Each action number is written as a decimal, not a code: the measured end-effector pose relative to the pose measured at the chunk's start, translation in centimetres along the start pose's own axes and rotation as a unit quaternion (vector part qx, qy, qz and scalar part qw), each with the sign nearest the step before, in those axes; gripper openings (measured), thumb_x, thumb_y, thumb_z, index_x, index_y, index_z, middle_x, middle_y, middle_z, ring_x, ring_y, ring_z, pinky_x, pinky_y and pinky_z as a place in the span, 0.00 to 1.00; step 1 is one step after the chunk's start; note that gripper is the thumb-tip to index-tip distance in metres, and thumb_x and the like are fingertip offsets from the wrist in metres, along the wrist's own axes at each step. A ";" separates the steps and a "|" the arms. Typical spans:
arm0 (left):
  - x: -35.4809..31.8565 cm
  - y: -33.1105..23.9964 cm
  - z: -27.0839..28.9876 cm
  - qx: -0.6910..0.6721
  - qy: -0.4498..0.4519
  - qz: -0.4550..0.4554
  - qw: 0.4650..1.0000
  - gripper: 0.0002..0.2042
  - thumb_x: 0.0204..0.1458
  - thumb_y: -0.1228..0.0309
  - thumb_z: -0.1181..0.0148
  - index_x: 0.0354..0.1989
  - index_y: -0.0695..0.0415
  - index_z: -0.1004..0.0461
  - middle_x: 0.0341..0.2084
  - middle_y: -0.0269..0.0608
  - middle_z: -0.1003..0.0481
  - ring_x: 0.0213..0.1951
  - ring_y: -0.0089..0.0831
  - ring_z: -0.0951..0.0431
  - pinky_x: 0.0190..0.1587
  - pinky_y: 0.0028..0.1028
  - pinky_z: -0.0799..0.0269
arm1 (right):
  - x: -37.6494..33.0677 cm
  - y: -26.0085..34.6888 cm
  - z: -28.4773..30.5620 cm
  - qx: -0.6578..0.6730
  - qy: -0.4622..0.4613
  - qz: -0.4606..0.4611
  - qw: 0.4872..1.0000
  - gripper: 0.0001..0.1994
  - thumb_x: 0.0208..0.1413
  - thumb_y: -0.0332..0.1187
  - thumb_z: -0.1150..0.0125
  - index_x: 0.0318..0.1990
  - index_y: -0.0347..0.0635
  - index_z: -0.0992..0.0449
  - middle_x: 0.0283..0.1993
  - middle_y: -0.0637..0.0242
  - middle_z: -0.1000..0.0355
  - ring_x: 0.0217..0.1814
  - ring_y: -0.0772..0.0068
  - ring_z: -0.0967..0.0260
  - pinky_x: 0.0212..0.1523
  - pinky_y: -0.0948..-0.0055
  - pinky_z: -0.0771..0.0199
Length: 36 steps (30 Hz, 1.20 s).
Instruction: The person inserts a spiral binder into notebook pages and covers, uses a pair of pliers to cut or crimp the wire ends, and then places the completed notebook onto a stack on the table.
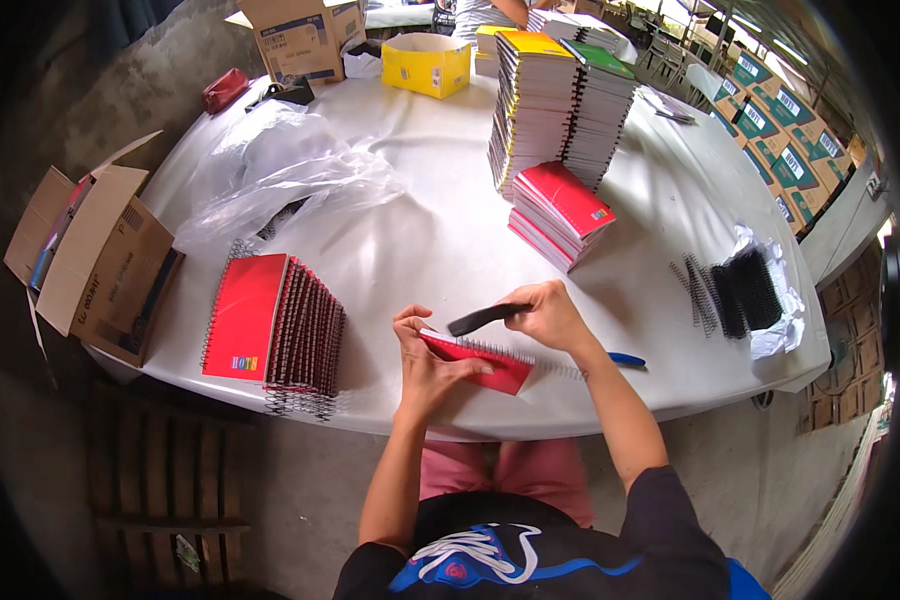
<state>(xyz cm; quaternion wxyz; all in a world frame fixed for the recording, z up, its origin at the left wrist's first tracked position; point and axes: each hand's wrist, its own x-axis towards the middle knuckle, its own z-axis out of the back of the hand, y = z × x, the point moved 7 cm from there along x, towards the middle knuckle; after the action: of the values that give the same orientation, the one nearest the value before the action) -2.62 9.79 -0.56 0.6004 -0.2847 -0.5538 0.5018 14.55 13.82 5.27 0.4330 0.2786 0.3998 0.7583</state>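
In my left hand point(426, 368) is a small red notebook point(506, 376), tilted, its spine edge turned up and away from me near the table's front edge. A wire coil point(558, 370) runs along that edge and sticks out past the notebook's right end, below my right wrist. My right hand point(552, 314) is closed around a black, long, slightly curved tool point(478, 320), whose kind I cannot make out. Its free end points left, over the coil's left part; whether it touches cannot be told. On the table right of my right forearm lies a blue-handled object point(626, 360), partly hidden.
Left stands a stack of coil-bound red notebooks point(245, 320). Ahead are red notebooks point(562, 205) and tall yellow and green stacks point(535, 100). Loose black coils point(745, 292) lie right. Clear plastic point(290, 170), a yellow box point(425, 68) and cartons point(110, 270) surround them. A person point(485, 15) is behind.
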 end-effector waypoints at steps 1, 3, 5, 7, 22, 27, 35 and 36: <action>0.0 -0.1 0.0 -0.017 -0.001 -0.004 1.000 0.45 0.12 0.52 0.20 0.36 0.59 0.46 0.40 0.44 0.45 0.50 0.39 0.41 0.50 0.35 0.37 | 0.1 -0.9 0.1 0.031 -0.004 -0.039 0.999 0.15 0.38 0.14 0.44 0.33 0.39 0.19 0.30 0.65 0.22 0.33 0.81 0.29 0.36 0.80 0.29; -0.3 -0.2 0.1 -0.017 0.000 -0.001 1.000 0.45 0.13 0.52 0.20 0.36 0.58 0.47 0.38 0.43 0.45 0.50 0.38 0.41 0.50 0.34 0.38 | -0.8 2.1 -2.3 0.245 0.055 0.103 0.962 0.18 0.34 0.12 0.44 0.34 0.42 0.18 0.30 0.63 0.22 0.31 0.78 0.27 0.34 0.78 0.28; -0.2 -0.2 0.0 0.022 0.017 -0.021 0.999 0.45 0.13 0.52 0.20 0.36 0.58 0.48 0.37 0.43 0.45 0.49 0.38 0.41 0.49 0.34 0.38 | 0.5 -1.9 -2.2 -0.003 0.025 -0.014 1.000 0.17 0.34 0.14 0.43 0.33 0.43 0.18 0.31 0.64 0.22 0.34 0.79 0.27 0.35 0.79 0.28; 0.3 -0.6 0.3 0.024 0.016 -0.041 0.999 0.45 0.13 0.53 0.20 0.36 0.58 0.48 0.37 0.43 0.45 0.48 0.37 0.41 0.50 0.33 0.39 | 0.6 -2.7 -1.1 -0.044 -0.040 -0.026 0.998 0.16 0.35 0.15 0.43 0.34 0.42 0.18 0.31 0.63 0.22 0.34 0.79 0.26 0.35 0.78 0.28; -0.4 1.1 0.2 -0.067 0.009 -0.007 0.998 0.32 0.35 0.64 0.26 0.38 0.58 0.48 0.41 0.45 0.45 0.46 0.32 0.41 0.49 0.30 0.40 | -0.1 -1.8 0.6 -0.069 -0.145 0.018 0.987 0.13 0.38 0.21 0.42 0.35 0.41 0.19 0.32 0.56 0.24 0.31 0.59 0.26 0.35 0.70 0.28; -0.9 -0.7 1.6 -0.273 -0.019 0.065 0.960 0.12 0.51 0.76 0.39 0.40 0.58 0.37 0.33 0.33 0.35 0.35 0.19 0.35 0.42 0.20 0.36 | -7.8 -5.6 7.4 -0.241 -0.317 -0.077 0.914 0.32 0.45 0.34 0.35 0.60 0.42 0.37 0.59 0.49 0.37 0.59 0.51 0.37 0.58 0.63 0.38; -1.6 -5.5 2.2 -0.188 -0.139 0.021 0.972 0.27 0.42 0.82 0.32 0.54 0.60 0.32 0.28 0.34 0.25 0.31 0.17 0.28 0.35 0.16 0.34 | -18.9 -3.3 0.7 -0.384 -0.270 -0.128 0.874 0.23 0.60 0.42 0.51 0.61 0.44 0.39 0.54 0.54 0.39 0.55 0.51 0.43 0.57 0.55 0.45; -1.9 -5.8 2.0 -0.159 -0.135 0.002 0.978 0.27 0.42 0.82 0.32 0.53 0.60 0.32 0.28 0.34 0.25 0.30 0.17 0.28 0.34 0.16 0.35 | -18.8 -2.9 0.7 -0.301 -0.299 -0.125 0.897 0.23 0.61 0.41 0.52 0.61 0.44 0.38 0.52 0.54 0.38 0.54 0.51 0.41 0.56 0.57 0.43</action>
<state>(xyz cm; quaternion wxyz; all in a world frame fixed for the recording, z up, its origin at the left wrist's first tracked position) -2.59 5.69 4.41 0.4660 -0.3070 -0.7022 0.4421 25.15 -1.57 1.75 0.6867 0.2964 0.0360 0.6628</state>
